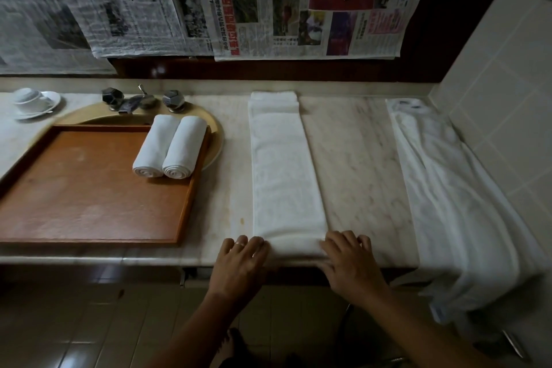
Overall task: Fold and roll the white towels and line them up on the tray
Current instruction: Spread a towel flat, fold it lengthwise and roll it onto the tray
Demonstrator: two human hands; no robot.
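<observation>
At the near edge of the marble counter [358, 158] the left hand [240, 263] and right hand [349, 263] sit at either end of the first turn of a roll in a folded white towel [283, 164]. The left hand's fingers curl over the roll's left end; the right hand's fingers lie spread and bent on the right end, pressing down — neither hand lifts the cloth. A ring shows on one left finger. The folded towel runs as a long narrow strip away from the hands to the back of the counter.

Left of it a wooden tray [89, 224] holds two rolled towels [168, 148] side by side, touching, at its far right corner. At the right, loose white towels [454, 194] lie crumpled along the tiled wall and spill over the counter's edge.

Farther back stand faceted tap handles [173, 98] and an upturned cup on a saucer [33, 100]. Newspaper sheets [268, 3] hang on the wall — one red advert reads "12–14 JUN"; the rest is too blurred to read.
</observation>
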